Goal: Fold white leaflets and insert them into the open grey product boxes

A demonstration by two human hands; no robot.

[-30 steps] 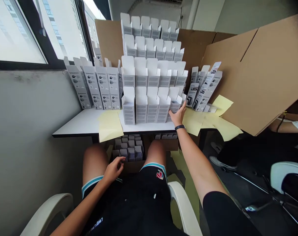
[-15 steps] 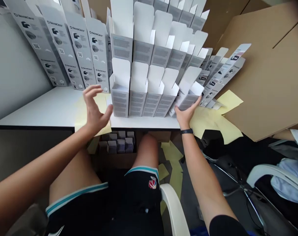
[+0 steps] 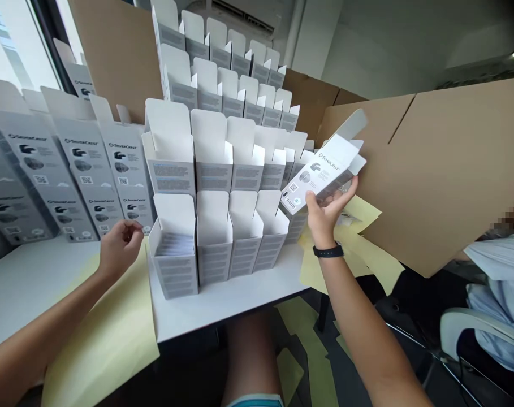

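Observation:
My right hand [image 3: 327, 215] grips a white and grey Silvercrest carton [image 3: 314, 172] by its lower right side. The carton is tilted to the right above the table, its top flaps open. My left hand [image 3: 121, 246] hovers over a yellow paper sheet [image 3: 116, 322], fingers curled in and thumb against them, with nothing visible in it. To its right stands an open carton [image 3: 176, 277] with a white paper stack showing inside. Several more open cartons [image 3: 214, 260] continue that front row, upright and close together.
Further rows of open cartons [image 3: 210, 152] rise behind. Taller stacked cartons [image 3: 82, 164] stand at the left on the white table [image 3: 223, 299]. A large brown cardboard sheet [image 3: 401, 169] leans at the right. Another person's sleeve [image 3: 498, 260] and a chair [image 3: 464, 328] are beyond it.
The right hand has lifted the end carton of the front row up and tilted it. My left hand has moved left and its fingers have closed. The view has tipped up.

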